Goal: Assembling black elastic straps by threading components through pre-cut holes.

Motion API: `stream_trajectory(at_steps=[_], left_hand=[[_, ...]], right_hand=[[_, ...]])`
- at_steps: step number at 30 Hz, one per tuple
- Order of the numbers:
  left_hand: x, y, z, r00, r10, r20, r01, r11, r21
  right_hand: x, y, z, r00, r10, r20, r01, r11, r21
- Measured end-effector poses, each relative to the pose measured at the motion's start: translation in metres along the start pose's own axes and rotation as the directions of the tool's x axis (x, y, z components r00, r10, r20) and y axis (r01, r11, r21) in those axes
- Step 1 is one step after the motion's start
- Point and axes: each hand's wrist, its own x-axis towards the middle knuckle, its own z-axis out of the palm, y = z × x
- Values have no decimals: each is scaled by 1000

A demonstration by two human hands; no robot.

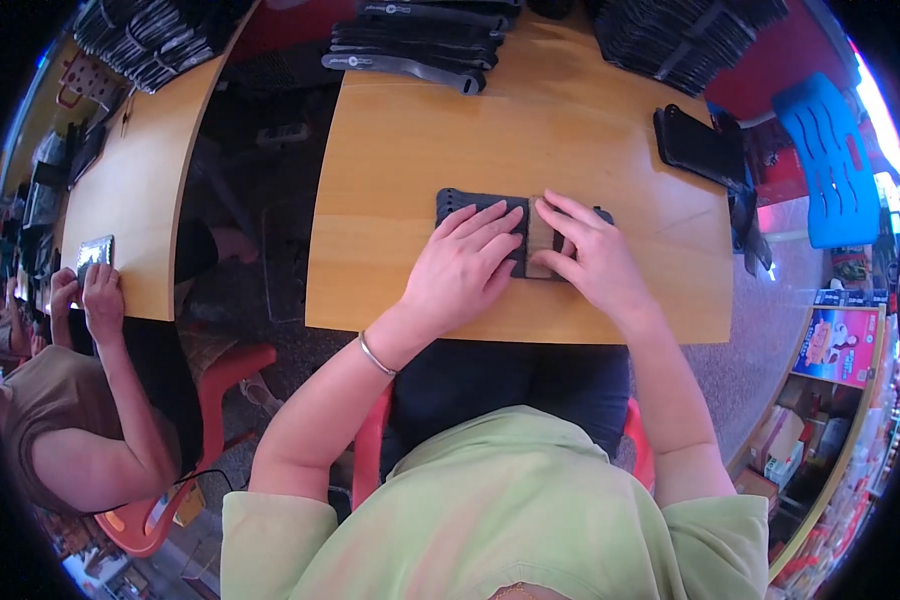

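Observation:
A flat black piece (448, 203) with a row of holes at its left end lies on the wooden table (390, 215) in front of me. A tan strip (539, 235) crosses it near the middle. My left hand (472, 250) rests flat on the black piece's left part, fingers stretched out and pointing to the upper right. My right hand (592, 250) lies over the right part, its thumb and fingers spread apart. Those fingertips touch the tan strip. Both hands cover much of the piece, so its full shape is hidden.
Stacks of black pieces (410, 50) lie along the table's far edge, with another stack (675, 45) at far right. A black case-like item (698, 145) is near the right edge. At left, a co-worker's hands (100, 295) hold a small silvery item at another table (155, 170).

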Motion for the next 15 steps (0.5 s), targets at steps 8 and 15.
stream_trajectory(at_steps=[8, 15], left_hand=[[-1, -1, 0, 1000, 11, -2, -11, 1000, 20], [-5, -3, 0, 988, 5, -157, -13, 998, -55]], right_hand=[[-1, -1, 0, 998, 51, 44, -50, 998, -28], [-1, 2, 1, 1000, -18, -8, 18, 1000, -18]])
